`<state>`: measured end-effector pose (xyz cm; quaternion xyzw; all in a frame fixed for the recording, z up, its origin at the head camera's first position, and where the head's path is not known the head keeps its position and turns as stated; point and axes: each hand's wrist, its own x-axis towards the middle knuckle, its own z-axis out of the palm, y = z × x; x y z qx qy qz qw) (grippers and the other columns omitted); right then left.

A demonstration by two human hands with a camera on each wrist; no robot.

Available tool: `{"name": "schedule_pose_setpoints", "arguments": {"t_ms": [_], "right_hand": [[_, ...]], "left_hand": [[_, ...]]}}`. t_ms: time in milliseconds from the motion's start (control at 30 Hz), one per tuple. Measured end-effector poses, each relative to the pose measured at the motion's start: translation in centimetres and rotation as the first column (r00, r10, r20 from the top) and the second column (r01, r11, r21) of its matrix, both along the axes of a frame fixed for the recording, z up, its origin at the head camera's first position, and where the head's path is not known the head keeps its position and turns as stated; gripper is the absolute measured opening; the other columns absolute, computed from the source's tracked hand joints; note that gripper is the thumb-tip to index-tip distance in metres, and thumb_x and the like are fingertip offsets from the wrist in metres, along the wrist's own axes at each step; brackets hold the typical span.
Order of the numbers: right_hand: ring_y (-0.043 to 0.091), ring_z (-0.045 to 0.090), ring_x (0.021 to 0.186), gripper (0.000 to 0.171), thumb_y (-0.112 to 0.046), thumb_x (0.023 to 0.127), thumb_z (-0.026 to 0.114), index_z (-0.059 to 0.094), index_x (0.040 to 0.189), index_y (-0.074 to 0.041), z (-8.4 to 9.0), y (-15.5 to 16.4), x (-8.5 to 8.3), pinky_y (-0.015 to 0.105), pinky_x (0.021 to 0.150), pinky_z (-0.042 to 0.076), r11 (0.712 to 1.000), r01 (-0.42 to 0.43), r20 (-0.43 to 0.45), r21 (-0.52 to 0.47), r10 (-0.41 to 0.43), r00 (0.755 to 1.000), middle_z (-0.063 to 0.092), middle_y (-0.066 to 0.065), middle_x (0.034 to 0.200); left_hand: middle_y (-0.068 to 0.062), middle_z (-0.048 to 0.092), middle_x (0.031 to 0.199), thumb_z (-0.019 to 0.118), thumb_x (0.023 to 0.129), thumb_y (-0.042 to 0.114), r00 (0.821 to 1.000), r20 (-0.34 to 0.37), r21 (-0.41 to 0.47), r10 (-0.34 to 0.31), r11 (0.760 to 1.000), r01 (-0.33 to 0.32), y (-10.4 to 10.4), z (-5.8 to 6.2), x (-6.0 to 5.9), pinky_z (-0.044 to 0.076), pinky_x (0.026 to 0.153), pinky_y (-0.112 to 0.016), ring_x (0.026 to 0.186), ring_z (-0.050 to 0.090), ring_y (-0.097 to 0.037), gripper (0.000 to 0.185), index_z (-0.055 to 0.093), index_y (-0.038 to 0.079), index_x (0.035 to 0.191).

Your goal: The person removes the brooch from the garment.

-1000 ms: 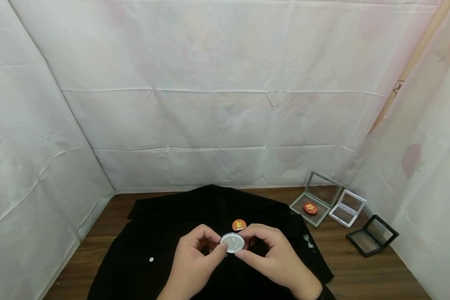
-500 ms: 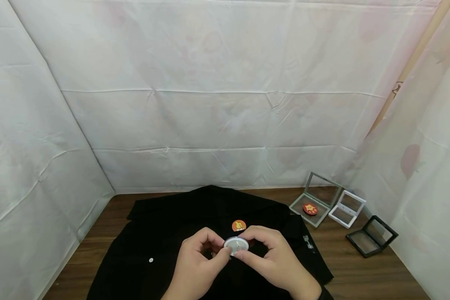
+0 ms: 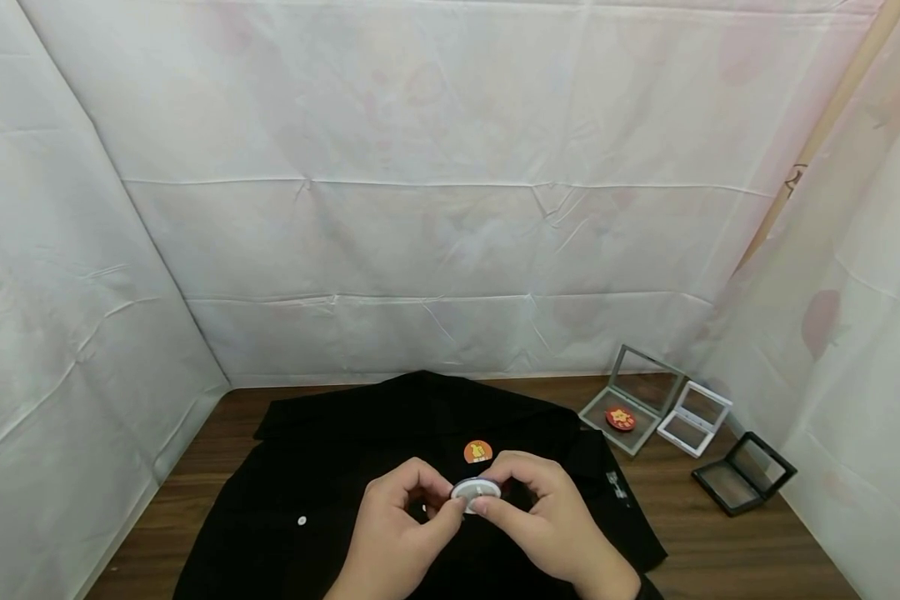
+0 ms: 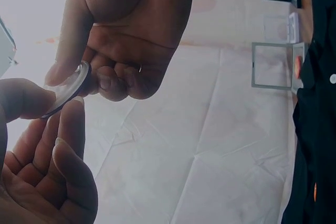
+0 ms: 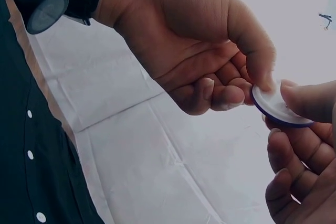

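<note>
Both hands hold a round pin-back badge [image 3: 476, 493] over the black shirt [image 3: 300, 458], its white back and metal pin side toward the head camera. My left hand [image 3: 408, 517] pinches its left edge between thumb and fingers; my right hand [image 3: 536, 512] pinches the right edge, thumb on the back. In the left wrist view the badge [image 4: 73, 90] appears nearly edge-on between the two thumbs. The right wrist view reveals a dark blue rim on the badge [image 5: 281, 111]. The front of the badge is hidden. An orange badge [image 3: 477, 451] with a yellow figure lies on the shirt just beyond the hands.
At the back right, a grey case [image 3: 633, 442] stands with its clear lid up and a red badge [image 3: 620, 418] inside. Beside it are a white case [image 3: 675, 437] and a black case [image 3: 727, 496]. White cloth [image 3: 435, 208] surrounds the brown wooden table [image 3: 727, 554].
The badge has shifted a little to the right and tilted flatter, so its back shows as a narrower oval. My left hand has moved slightly right with it; the right hand has barely moved.
</note>
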<state>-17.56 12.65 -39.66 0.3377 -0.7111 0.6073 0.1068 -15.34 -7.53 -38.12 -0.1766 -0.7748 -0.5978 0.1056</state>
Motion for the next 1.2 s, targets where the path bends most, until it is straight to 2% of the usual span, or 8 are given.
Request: {"name": "schedule_pose_setpoints", "arguments": {"t_ms": [133, 300, 600, 967, 1200], "right_hand": [[0.017, 0.063, 0.079, 0.019, 0.004, 0.094, 0.071, 0.070, 0.097, -0.015, -0.13, -0.11, -0.02, 0.033, 0.070, 0.056, 0.999, -0.017, -0.025, -0.039, 0.016, 1.000, 0.069, 0.001, 0.089], [0.019, 0.063, 0.078, 0.019, 0.007, 0.094, 0.069, 0.070, 0.097, -0.012, -0.29, -0.23, 0.00, 0.033, 0.069, 0.056, 0.998, -0.025, -0.022, -0.061, 0.024, 0.999, 0.068, 0.005, 0.089], [0.019, 0.061, 0.078, 0.018, 0.006, 0.096, 0.066, 0.069, 0.098, -0.012, -0.24, -0.43, -0.01, 0.032, 0.069, 0.054, 0.997, -0.034, -0.007, -0.062, 0.033, 0.999, 0.068, 0.004, 0.089], [0.017, 0.061, 0.081, 0.020, 0.002, 0.097, 0.069, 0.069, 0.101, -0.018, -0.52, -0.86, 0.02, 0.032, 0.070, 0.055, 1.000, 0.002, 0.006, -0.027, -0.002, 1.000, 0.068, -0.003, 0.094], [0.019, 0.062, 0.082, 0.021, 0.005, 0.096, 0.068, 0.069, 0.104, -0.015, -0.74, -0.79, -0.23, 0.032, 0.071, 0.056, 0.999, 0.006, 0.001, -0.038, -0.006, 1.000, 0.068, 0.000, 0.096]], "left_hand": [[0.007, 0.067, 0.080, 0.081, 0.086, 0.002, 1.000, -0.029, 0.002, 0.001, 1.000, -0.001, 0.05, -0.02, 0.06, 0.056, 0.061, -0.029, 0.067, 0.063, -0.014, 0.027, 0.065, 0.023, 0.083], [0.007, 0.067, 0.080, 0.080, 0.086, 0.001, 0.999, -0.030, 0.000, 0.009, 1.000, -0.009, 0.10, 0.08, 0.14, 0.056, 0.062, -0.029, 0.066, 0.063, -0.014, 0.028, 0.065, 0.024, 0.082], [0.008, 0.067, 0.082, 0.081, 0.087, 0.003, 1.000, -0.009, -0.019, 0.012, 1.000, -0.012, -0.10, 0.12, -0.06, 0.057, 0.063, -0.029, 0.068, 0.064, -0.015, 0.026, 0.065, 0.024, 0.083], [0.007, 0.066, 0.080, 0.081, 0.086, 0.001, 1.000, -0.004, -0.037, 0.025, 0.999, -0.025, -0.64, 0.00, -0.30, 0.057, 0.061, -0.028, 0.067, 0.063, -0.015, 0.028, 0.065, 0.025, 0.084], [0.009, 0.066, 0.080, 0.080, 0.086, 0.000, 0.999, -0.050, -0.033, 0.020, 0.999, -0.022, -0.45, -0.31, -0.60, 0.057, 0.061, -0.029, 0.067, 0.063, -0.014, 0.029, 0.065, 0.025, 0.084]]}}
